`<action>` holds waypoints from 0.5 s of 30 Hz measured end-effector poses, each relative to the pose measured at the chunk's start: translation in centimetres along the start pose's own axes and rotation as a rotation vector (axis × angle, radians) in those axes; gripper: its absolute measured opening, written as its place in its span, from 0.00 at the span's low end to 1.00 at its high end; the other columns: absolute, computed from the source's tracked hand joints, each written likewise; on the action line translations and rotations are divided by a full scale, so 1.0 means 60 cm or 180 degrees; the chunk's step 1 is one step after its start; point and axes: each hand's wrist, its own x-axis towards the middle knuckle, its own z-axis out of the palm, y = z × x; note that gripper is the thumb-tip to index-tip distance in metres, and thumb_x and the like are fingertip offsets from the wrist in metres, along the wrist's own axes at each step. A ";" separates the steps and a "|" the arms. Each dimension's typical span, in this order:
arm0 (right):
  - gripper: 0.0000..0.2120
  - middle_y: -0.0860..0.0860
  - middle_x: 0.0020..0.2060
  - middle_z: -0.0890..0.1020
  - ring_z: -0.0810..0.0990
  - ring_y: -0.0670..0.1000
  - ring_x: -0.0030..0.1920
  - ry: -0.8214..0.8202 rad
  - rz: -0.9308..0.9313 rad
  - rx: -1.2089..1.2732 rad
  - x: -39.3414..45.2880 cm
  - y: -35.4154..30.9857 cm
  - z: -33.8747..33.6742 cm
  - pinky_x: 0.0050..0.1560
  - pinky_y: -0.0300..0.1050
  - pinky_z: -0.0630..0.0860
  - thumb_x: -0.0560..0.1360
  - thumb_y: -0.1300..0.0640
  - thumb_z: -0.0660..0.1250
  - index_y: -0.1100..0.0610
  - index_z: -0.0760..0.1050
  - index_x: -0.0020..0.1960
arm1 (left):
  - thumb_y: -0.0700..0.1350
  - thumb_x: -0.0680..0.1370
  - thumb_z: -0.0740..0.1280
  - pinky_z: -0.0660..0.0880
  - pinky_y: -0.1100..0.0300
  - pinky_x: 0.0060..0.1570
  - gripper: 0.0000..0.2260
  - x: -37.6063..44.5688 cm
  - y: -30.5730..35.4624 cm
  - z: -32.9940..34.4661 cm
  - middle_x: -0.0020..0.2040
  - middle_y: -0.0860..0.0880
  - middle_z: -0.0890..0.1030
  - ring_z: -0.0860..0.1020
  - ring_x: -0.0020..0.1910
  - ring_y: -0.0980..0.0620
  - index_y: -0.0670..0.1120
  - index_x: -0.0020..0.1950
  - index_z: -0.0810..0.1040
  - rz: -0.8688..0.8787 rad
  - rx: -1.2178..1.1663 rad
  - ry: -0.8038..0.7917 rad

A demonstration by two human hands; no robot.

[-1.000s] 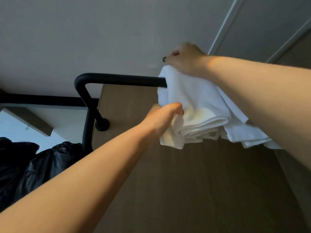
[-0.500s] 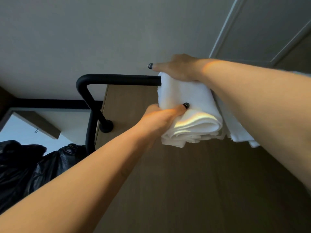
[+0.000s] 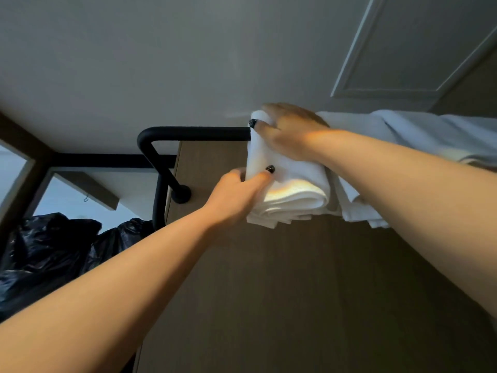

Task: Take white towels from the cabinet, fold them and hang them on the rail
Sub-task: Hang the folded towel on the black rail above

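A folded white towel (image 3: 293,195) hangs over the black rail (image 3: 196,131) above me, its layered ends pointing down. My left hand (image 3: 236,195) pinches the towel's lower left edge, thumb on the front. My right hand (image 3: 290,130) lies over the top of the towel where it crosses the rail, fingers curled round the fold. More white towels (image 3: 419,135) hang on the rail to the right, partly hidden by my right forearm.
The rail bends down at its left end to a round mount (image 3: 181,196) on a brown wooden panel (image 3: 269,292). Black plastic bags (image 3: 53,246) sit at lower left. A grey wall and a door frame (image 3: 357,49) fill the top.
The view has tilted, so the rail and towel sit a little lower in frame. My right hand shifted from flat on the towel's top to curling round its fold. My left hand kept its pinch.
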 end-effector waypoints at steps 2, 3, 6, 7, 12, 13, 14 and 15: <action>0.29 0.51 0.78 0.59 0.59 0.54 0.76 -0.0021 -0.0046 0.0013 -0.024 0.002 -0.008 0.73 0.50 0.58 0.82 0.41 0.51 0.52 0.54 0.79 | 0.65 0.69 0.63 0.78 0.54 0.51 0.32 -0.008 0.008 -0.009 0.55 0.49 0.83 0.82 0.51 0.51 0.46 0.64 0.77 0.0095 0.0184 0.0058; 0.30 0.51 0.78 0.57 0.57 0.54 0.77 -0.0029 -0.0064 -0.0004 -0.036 0.004 -0.012 0.73 0.49 0.57 0.82 0.42 0.51 0.53 0.52 0.79 | 0.67 0.69 0.62 0.77 0.54 0.56 0.34 -0.012 0.011 -0.013 0.59 0.50 0.81 0.80 0.55 0.51 0.46 0.67 0.75 0.0115 0.0299 0.0075; 0.30 0.51 0.79 0.53 0.52 0.53 0.78 -0.0081 -0.0173 -0.0006 -0.075 0.004 -0.017 0.75 0.50 0.52 0.82 0.44 0.52 0.55 0.50 0.79 | 0.66 0.75 0.60 0.65 0.54 0.71 0.36 -0.031 0.022 -0.028 0.74 0.50 0.70 0.69 0.71 0.51 0.47 0.77 0.64 0.0083 0.0665 0.0160; 0.30 0.51 0.79 0.51 0.50 0.52 0.78 -0.0107 -0.0218 0.0027 -0.090 0.002 -0.018 0.75 0.49 0.50 0.82 0.45 0.52 0.56 0.49 0.79 | 0.62 0.79 0.59 0.61 0.58 0.71 0.32 -0.038 0.022 -0.033 0.76 0.50 0.66 0.65 0.74 0.52 0.47 0.79 0.61 0.0081 0.0766 0.0218; 0.28 0.52 0.78 0.56 0.51 0.50 0.78 -0.0214 -0.0442 0.0005 -0.177 -0.023 -0.022 0.74 0.45 0.50 0.82 0.47 0.52 0.59 0.54 0.78 | 0.56 0.83 0.57 0.56 0.64 0.65 0.28 -0.087 0.010 -0.067 0.78 0.51 0.61 0.61 0.76 0.54 0.47 0.80 0.56 0.0001 0.1092 0.0340; 0.27 0.53 0.77 0.58 0.52 0.51 0.77 -0.0235 -0.0486 -0.0001 -0.192 -0.029 -0.025 0.73 0.44 0.51 0.82 0.48 0.53 0.59 0.56 0.77 | 0.56 0.83 0.57 0.56 0.64 0.66 0.29 -0.097 0.007 -0.075 0.79 0.52 0.61 0.61 0.76 0.55 0.48 0.80 0.55 -0.0049 0.1163 0.0302; 0.26 0.53 0.77 0.59 0.52 0.51 0.77 -0.0272 -0.0522 0.0003 -0.208 -0.034 -0.028 0.72 0.43 0.51 0.82 0.48 0.53 0.59 0.56 0.76 | 0.58 0.82 0.57 0.56 0.64 0.68 0.29 -0.107 0.004 -0.082 0.79 0.52 0.60 0.60 0.76 0.55 0.48 0.80 0.54 -0.0092 0.1243 0.0237; 0.27 0.52 0.77 0.58 0.51 0.51 0.77 -0.0329 -0.0543 0.0009 -0.221 -0.039 -0.031 0.72 0.42 0.50 0.82 0.48 0.53 0.59 0.54 0.77 | 0.59 0.82 0.57 0.56 0.62 0.71 0.31 -0.117 0.000 -0.089 0.79 0.52 0.59 0.59 0.77 0.55 0.49 0.81 0.53 -0.0112 0.1317 0.0153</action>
